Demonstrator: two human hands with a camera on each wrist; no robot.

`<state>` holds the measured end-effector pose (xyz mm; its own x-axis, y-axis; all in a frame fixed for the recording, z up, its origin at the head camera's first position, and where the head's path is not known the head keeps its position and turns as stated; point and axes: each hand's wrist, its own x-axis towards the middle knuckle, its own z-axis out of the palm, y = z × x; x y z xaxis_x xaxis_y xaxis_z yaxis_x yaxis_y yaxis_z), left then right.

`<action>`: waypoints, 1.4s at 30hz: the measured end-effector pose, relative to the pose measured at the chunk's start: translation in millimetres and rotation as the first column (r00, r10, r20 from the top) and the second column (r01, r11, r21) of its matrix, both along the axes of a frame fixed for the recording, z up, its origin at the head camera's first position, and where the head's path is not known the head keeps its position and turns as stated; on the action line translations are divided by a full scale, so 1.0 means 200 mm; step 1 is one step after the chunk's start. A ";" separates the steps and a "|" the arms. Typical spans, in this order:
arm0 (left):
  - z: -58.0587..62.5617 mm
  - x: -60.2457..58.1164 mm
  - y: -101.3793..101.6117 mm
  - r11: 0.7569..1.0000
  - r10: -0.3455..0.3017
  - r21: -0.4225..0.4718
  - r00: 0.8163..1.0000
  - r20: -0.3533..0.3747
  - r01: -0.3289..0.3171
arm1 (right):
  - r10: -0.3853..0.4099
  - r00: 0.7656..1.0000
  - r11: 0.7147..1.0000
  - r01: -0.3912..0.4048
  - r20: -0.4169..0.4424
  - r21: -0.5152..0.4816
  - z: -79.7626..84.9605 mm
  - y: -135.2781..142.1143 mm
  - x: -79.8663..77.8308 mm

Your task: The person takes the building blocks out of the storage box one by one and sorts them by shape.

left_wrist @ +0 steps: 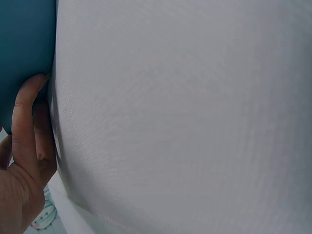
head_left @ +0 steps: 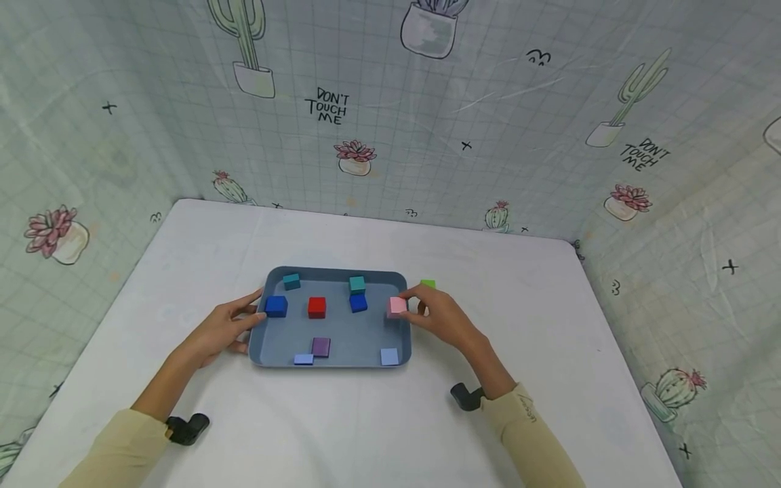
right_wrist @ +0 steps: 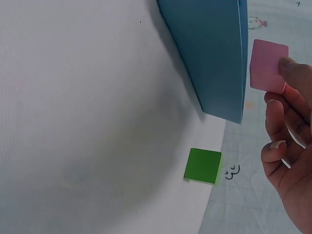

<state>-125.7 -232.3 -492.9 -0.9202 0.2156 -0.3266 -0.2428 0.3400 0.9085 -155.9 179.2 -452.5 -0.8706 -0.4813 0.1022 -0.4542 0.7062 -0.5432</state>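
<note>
A grey-blue tray (head_left: 342, 346) lies on the table with several coloured blocks in it. At its left end my left hand (head_left: 222, 330) grips the rim, thumb over the edge near a blue block (head_left: 276, 306); in the left wrist view its fingers (left_wrist: 24, 124) lie against the tray's side (left_wrist: 27, 39). My right hand (head_left: 444, 317) pinches a pink block (head_left: 396, 306) between thumb and forefinger at the tray's right end. From the right wrist, the pink block (right_wrist: 267, 66) shows above the tray's rim, apart from it.
Inside the tray are a red block (head_left: 316, 308), a teal block (head_left: 356, 285) touching a blue one (head_left: 358, 303), another teal block (head_left: 291, 281), a purple block (head_left: 321, 347) and light blue blocks (head_left: 389, 356). A green block (right_wrist: 203, 165) lies outside, beyond my right hand. Patterned cloth (head_left: 390, 135) surrounds the white table.
</note>
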 end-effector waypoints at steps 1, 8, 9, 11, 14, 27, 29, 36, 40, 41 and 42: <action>0.00 0.00 0.00 1.000 0.000 0.000 1.000 0.001 0.000 | -0.004 1.000 1.000 0.004 -0.002 -0.001 0.00 0.00 0.00; 0.00 0.00 0.00 1.000 -0.001 -0.004 1.000 -0.001 0.001 | 0.010 0.999 1.000 -0.010 -0.048 -0.014 0.01 0.03 0.00; 0.00 0.00 0.01 1.000 0.000 -0.007 1.000 -0.002 0.000 | 0.012 0.999 1.000 -0.013 -0.051 -0.014 0.00 0.03 0.00; 0.00 0.01 0.01 1.000 0.002 -0.009 1.000 -0.002 -0.002 | 0.009 0.999 1.000 -0.009 -0.049 -0.009 0.00 0.04 0.00; 0.00 0.01 0.01 1.000 0.002 -0.008 1.000 -0.001 -0.002 | 0.000 0.999 1.000 0.000 -0.035 -0.002 0.00 0.04 0.00; 0.00 0.01 0.01 1.000 0.006 -0.008 1.000 0.010 -0.006 | 0.008 0.999 1.000 -0.009 -0.032 -0.019 0.02 0.04 0.00; 0.00 0.01 0.01 1.000 0.003 -0.008 1.000 0.012 -0.003 | 0.005 0.999 1.000 -0.006 -0.032 -0.015 0.02 0.05 0.00; 0.01 0.01 0.01 1.000 0.003 -0.006 1.000 0.008 -0.003 | -0.023 0.999 0.999 0.024 -0.042 0.032 0.02 0.06 0.01; 0.01 0.01 0.01 1.000 0.004 -0.005 1.000 0.003 -0.004 | -0.031 0.998 0.998 0.033 -0.048 0.047 0.02 0.06 0.00; 0.01 0.01 0.01 1.000 0.003 -0.005 1.000 0.003 -0.003 | -0.031 0.998 0.998 0.033 -0.049 0.048 0.02 0.06 0.00; 0.01 0.01 0.01 1.000 0.004 -0.007 1.000 0.003 -0.004 | -0.030 0.998 0.998 0.033 -0.051 0.048 0.02 0.07 0.00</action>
<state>-124.0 -229.7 -490.4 -0.9200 0.2095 -0.3311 -0.2472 0.3451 0.9054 -156.0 192.3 -449.2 -0.8798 -0.4592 0.1231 -0.4570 0.7454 -0.4853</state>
